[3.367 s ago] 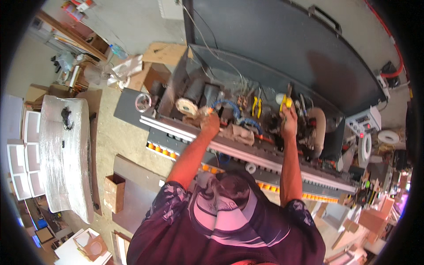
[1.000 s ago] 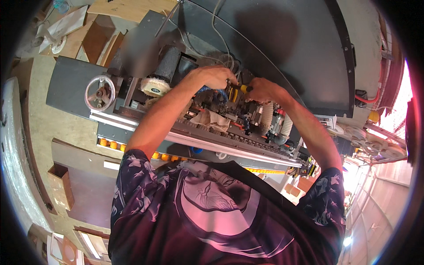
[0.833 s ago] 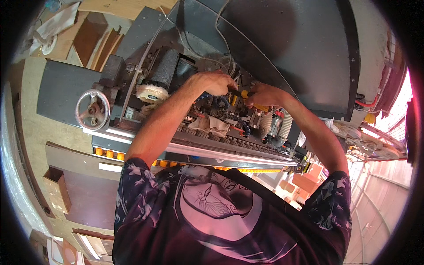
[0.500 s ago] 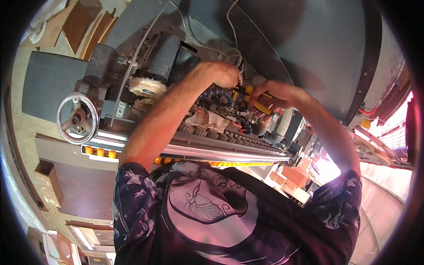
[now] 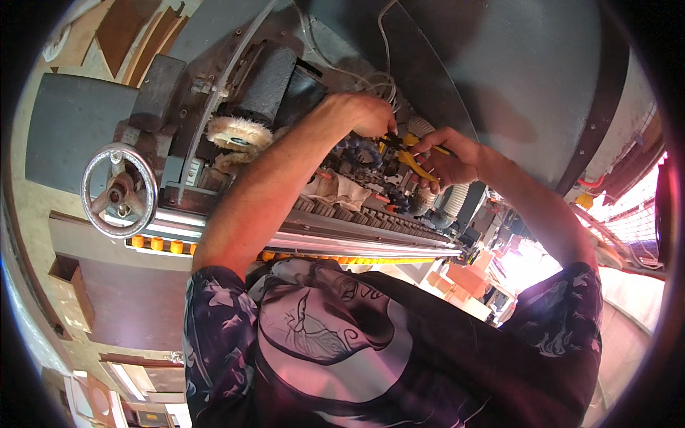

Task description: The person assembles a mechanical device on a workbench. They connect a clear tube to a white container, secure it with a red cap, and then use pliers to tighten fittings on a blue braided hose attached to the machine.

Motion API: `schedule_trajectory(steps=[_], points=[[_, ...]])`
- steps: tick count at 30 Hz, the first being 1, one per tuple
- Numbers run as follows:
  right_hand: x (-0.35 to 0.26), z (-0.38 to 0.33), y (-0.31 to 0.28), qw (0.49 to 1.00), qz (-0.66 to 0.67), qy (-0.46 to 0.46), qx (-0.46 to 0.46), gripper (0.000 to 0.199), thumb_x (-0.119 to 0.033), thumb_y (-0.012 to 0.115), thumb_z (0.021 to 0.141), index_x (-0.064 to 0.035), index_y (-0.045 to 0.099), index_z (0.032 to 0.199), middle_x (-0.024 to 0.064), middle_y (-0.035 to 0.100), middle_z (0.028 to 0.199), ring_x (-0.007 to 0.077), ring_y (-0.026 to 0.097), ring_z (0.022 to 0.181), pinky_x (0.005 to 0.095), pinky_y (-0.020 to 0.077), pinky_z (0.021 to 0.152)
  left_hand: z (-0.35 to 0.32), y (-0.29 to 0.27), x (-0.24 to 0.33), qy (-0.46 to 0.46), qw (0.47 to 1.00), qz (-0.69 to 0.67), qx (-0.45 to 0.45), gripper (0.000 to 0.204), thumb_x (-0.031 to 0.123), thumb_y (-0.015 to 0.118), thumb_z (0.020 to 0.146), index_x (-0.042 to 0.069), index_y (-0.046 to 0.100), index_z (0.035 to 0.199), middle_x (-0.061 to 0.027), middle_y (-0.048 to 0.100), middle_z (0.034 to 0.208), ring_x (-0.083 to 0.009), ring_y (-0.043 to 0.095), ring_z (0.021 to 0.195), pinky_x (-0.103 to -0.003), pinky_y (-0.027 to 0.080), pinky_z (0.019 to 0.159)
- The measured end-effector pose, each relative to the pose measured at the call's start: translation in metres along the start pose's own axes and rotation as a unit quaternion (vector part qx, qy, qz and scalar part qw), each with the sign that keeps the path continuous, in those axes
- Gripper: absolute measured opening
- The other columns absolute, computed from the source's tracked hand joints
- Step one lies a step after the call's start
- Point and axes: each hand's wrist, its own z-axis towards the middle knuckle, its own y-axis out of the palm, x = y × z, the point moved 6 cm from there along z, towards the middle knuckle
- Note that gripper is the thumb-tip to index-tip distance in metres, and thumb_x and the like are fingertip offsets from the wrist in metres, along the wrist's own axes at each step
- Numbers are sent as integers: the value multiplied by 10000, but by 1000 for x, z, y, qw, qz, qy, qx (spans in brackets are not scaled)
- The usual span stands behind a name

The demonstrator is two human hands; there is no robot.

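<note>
My right hand grips a pair of yellow-handled pliers, its fingers around the handles, which are spread apart. The dark jaws point left, toward the fingertips of my left hand. That hand is closed with its fingers bent down over the machine's inner parts, right beside the jaws. What it pinches, if anything, is hidden. Thin pale cables run down behind my left hand. Below both hands lie blue coiled hoses and a crumpled beige cloth.
A fluffy buffing wheel on a dark motor sits left of my left forearm. Farther left is a metal handwheel. A toothed track and orange rollers run along the near side. A grey hood rises behind my hands.
The pliers have turned in my right hand, and their handles now stand wider apart. My left hand stays close to the jaws. The whole view has shifted slightly.
</note>
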Motion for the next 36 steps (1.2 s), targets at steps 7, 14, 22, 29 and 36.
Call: schedule_trajectory(steps=[7, 14, 22, 29, 36], points=[[3, 7, 2, 998, -16, 29, -57, 440, -298, 576, 897, -21, 587, 1240, 129, 588, 935, 203, 541, 765, 333, 452, 650, -13, -7, 9, -34, 999, -10, -17, 603, 2, 531, 855, 241, 719, 1375, -111, 742, 1302, -312, 732, 1136, -439, 580, 958], [-2, 4, -3, 995, -88, 43, 8, 442, -261, 584, 884, -64, 635, 1276, 76, 572, 882, 158, 520, 720, 298, 427, 599, 7, 1, 0, -4, 998, 53, 15, 605, -8, 540, 841, 239, 730, 1359, -98, 731, 1329, -296, 729, 1152, -422, 586, 972], [-16, 3, -10, 939, -316, 32, 130, 383, -180, 599, 896, -11, 616, 1239, 65, 575, 810, 179, 539, 665, 343, 457, 595, 3, -1, 4, -15, 999, 38, 7, 606, -12, 540, 847, 240, 725, 1366, -93, 723, 1347, -302, 716, 1179, -434, 575, 1002], [-52, -24, 79, 555, -775, -11, 301, 549, -172, 627, 905, 68, 533, 1390, 328, 712, 1089, 427, 715, 1075, 547, 560, 927, 9, 3, -1, 5, 999, 52, -12, 604, -12, 534, 845, 215, 717, 1374, -121, 714, 1353, -325, 697, 1205, -457, 554, 1015], [-25, -32, -3, 626, -644, -85, 431, 610, -225, 594, 936, 62, 490, 1465, 325, 704, 1178, 466, 673, 1163, 531, 539, 997, -1, -5, 4, -6, 1000, -3, -11, 708, -41, 503, 817, 134, 594, 1497, -94, 700, 1396, -304, 647, 1299, -432, 511, 1080]])
